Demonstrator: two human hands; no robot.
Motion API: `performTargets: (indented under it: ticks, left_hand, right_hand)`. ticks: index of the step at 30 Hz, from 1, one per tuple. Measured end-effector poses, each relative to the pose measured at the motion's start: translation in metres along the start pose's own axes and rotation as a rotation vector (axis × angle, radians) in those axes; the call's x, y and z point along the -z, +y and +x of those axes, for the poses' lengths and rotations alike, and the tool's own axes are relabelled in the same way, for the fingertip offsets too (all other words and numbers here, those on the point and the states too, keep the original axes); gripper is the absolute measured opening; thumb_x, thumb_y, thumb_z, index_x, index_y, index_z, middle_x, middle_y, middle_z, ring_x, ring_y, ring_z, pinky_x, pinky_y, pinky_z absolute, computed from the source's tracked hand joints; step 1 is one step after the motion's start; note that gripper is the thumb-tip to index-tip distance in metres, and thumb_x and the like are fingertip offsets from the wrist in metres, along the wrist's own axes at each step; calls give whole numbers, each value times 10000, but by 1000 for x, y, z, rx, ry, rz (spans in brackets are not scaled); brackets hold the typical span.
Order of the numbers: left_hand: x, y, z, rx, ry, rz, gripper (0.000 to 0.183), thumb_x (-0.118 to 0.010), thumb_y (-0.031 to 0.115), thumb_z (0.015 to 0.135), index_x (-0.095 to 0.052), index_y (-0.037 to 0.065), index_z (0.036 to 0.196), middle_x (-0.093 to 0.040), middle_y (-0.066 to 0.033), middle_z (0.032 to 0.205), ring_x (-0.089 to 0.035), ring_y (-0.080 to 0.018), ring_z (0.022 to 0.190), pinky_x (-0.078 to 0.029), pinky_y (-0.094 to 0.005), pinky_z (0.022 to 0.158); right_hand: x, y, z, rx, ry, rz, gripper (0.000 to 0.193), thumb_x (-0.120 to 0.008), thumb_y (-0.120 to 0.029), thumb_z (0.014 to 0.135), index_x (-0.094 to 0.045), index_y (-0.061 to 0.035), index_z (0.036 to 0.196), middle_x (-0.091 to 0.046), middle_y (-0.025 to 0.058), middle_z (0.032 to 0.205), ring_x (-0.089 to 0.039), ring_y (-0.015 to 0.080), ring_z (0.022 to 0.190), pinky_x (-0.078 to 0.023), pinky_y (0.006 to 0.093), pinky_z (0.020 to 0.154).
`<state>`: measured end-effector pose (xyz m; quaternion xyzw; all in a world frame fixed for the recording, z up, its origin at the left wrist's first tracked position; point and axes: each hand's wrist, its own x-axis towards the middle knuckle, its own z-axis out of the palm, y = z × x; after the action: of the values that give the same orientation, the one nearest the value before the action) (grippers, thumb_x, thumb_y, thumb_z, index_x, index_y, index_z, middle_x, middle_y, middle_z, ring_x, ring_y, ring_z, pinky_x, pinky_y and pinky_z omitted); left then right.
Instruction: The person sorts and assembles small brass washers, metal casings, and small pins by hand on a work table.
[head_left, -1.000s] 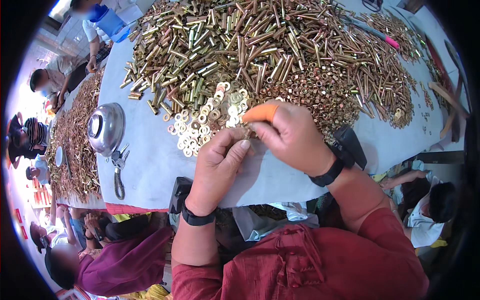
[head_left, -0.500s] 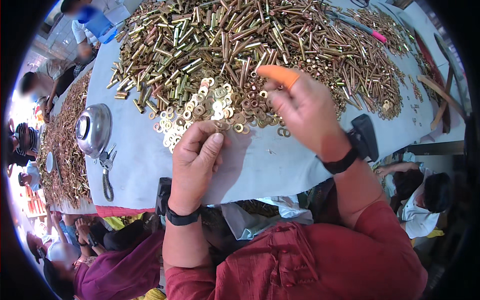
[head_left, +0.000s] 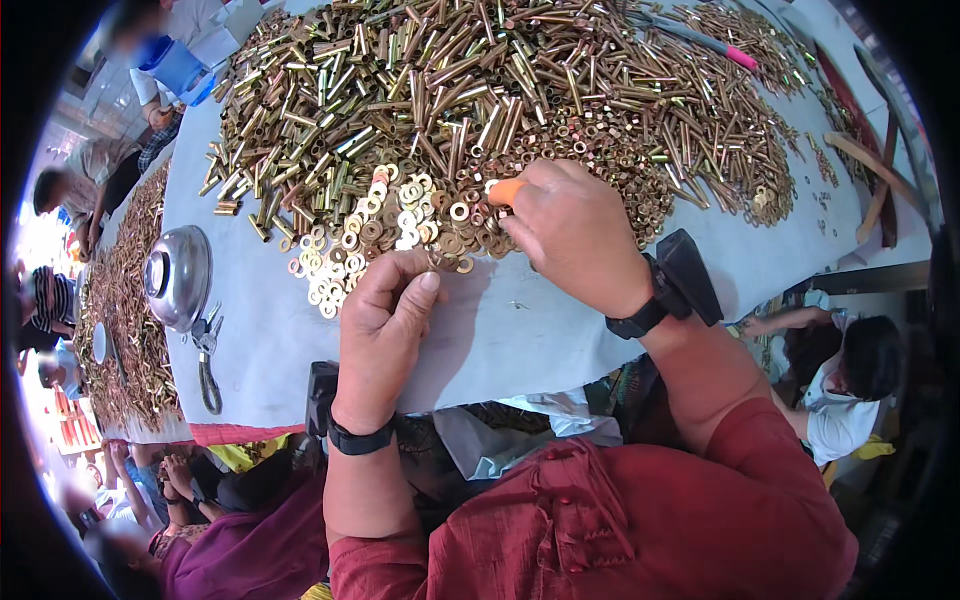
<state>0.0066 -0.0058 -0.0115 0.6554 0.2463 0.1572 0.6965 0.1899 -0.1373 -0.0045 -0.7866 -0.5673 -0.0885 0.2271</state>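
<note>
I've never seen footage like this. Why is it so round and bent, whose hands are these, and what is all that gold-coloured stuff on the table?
There is no machine here: a person wears a wide fisheye camera on the head, looking down, so straight edges curve near the rim. The two forearms rising from the bottom are that person's own. The left hand is curled, its fingertips pinching something small that I cannot make out, at the edge of a patch of flat brass washers. The right hand holds a small orange object over the washers. Beyond them lies a big heap of brass-coloured tubes on a grey-covered table. At the left sit an upturned metal bowl and pliers. Other people sit around the edges.
</note>
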Motion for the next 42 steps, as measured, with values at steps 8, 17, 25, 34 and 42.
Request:
performTargets:
  ticks: [8, 17, 25, 34, 42]
  left_hand:
    - [1, 0, 1, 3, -12, 14, 132, -591, 190, 987, -607, 65, 1027, -609, 25, 819, -432, -14, 580, -342, -163, 508]
    - [6, -1, 0, 7, -16, -4, 144, -590, 188, 987, -612, 63, 1054, -611, 25, 822, -439, -20, 585, -347, -167, 511]
    - [7, -2, -1, -6, -37, -2, 134, -584, 177, 988, -607, 60, 1050, -614, 25, 830, -446, -24, 599, -356, -172, 519]
    - [11, 6, 0, 14, 82, -104, 139, -571, 116, 987, -620, 16, 1070, -621, 12, 839, -451, -23, 619, -369, -171, 549]
    - [16, 6, -2, -20, 110, -98, 116, -582, 111, 978, -628, 32, 1049, -618, 19, 827, -442, -21, 616, -357, -172, 541]
  right_hand:
    - [-6, 1, 6, -10, 54, 102, 141, -644, -97, 817, -667, -98, 957, -611, 71, 834, -599, 283, 823, -499, 396, 713]
    - [-1, -8, 7, 41, -46, 187, 175, -628, -89, 829, -666, -90, 1000, -650, 81, 887, -611, 298, 851, -502, 397, 763]
    - [-12, -22, 2, 120, -69, 204, 204, -612, -78, 830, -660, -63, 1028, -637, 108, 934, -593, 304, 876, -492, 397, 807]
    - [-17, -10, 12, 59, 79, 244, 146, -643, -63, 810, -662, -45, 954, -611, 107, 896, -597, 307, 845, -498, 401, 743]
    - [-7, -49, -13, 193, -205, 167, 185, -697, -138, 780, -653, -80, 950, -547, 87, 806, -587, 282, 804, -505, 391, 684]
